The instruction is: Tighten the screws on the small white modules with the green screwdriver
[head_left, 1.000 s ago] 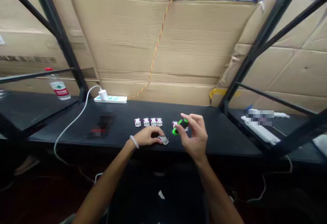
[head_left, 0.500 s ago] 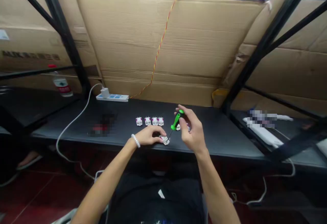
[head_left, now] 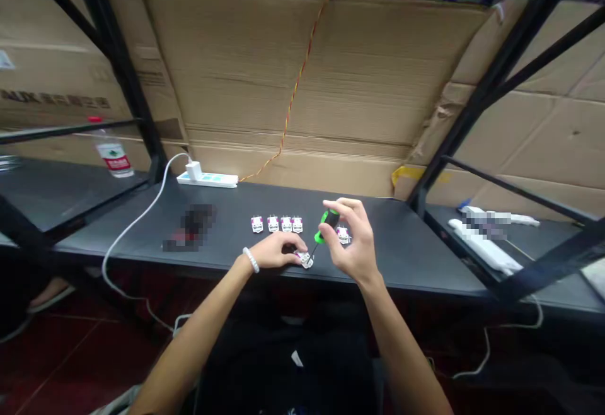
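My left hand (head_left: 276,250), with a white beaded bracelet at the wrist, pinches a small white-and-purple part (head_left: 306,260) against the table near its front edge. In my right hand (head_left: 352,238) is a green-and-black screwdriver (head_left: 326,224), tilted, its thin shaft slanting down to the left with the tip at that part. Whether the tip sits in a screw is too small to tell. Behind my left hand several similar white-and-purple parts (head_left: 286,224) stand in a row. Another such part (head_left: 343,235) shows partly behind my right hand.
A white power strip (head_left: 208,180) with a plugged-in charger lies at the back left; its white cable (head_left: 137,222) hangs over the front edge. A pixelated dark object (head_left: 191,229) lies at left. Black metal posts (head_left: 454,112) flank the table (head_left: 406,257); cardboard (head_left: 293,74) stands behind.
The screwdriver handle has turned and tilted a little in my right hand, whose fingers have shifted around it. My left hand and the part it pinches stay almost in place.
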Demonstrator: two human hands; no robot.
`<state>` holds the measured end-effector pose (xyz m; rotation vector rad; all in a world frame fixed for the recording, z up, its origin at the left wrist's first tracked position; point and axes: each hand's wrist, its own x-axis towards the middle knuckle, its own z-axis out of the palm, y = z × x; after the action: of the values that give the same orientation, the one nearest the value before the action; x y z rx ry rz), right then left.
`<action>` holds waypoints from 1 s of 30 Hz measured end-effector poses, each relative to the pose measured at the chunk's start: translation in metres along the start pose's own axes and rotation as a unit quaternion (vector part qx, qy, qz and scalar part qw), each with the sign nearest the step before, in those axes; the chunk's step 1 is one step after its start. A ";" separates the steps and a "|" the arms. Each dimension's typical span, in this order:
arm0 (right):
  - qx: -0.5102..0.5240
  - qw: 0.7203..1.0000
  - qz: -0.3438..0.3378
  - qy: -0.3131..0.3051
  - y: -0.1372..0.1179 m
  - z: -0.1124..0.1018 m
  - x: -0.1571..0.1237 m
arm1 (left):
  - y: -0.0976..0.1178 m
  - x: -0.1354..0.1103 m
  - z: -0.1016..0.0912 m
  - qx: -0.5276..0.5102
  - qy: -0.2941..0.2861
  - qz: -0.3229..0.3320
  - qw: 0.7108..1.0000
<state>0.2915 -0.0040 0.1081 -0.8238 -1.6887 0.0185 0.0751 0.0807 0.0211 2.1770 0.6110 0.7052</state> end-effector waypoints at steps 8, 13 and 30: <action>0.045 0.998 0.005 -0.031 0.002 0.000 -0.001 | 0.000 0.000 0.000 0.001 0.000 -0.001 1.000; -0.026 0.999 0.008 0.035 -0.002 0.001 0.003 | 0.000 0.000 0.000 -0.002 0.000 -0.001 1.000; -0.020 0.999 0.019 -0.020 -0.002 0.002 0.007 | -0.001 0.000 0.001 0.000 0.002 0.001 1.000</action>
<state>0.2883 -0.0013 0.1146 -0.8909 -1.7150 0.0282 0.0752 0.0813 0.0197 2.1760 0.6112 0.7113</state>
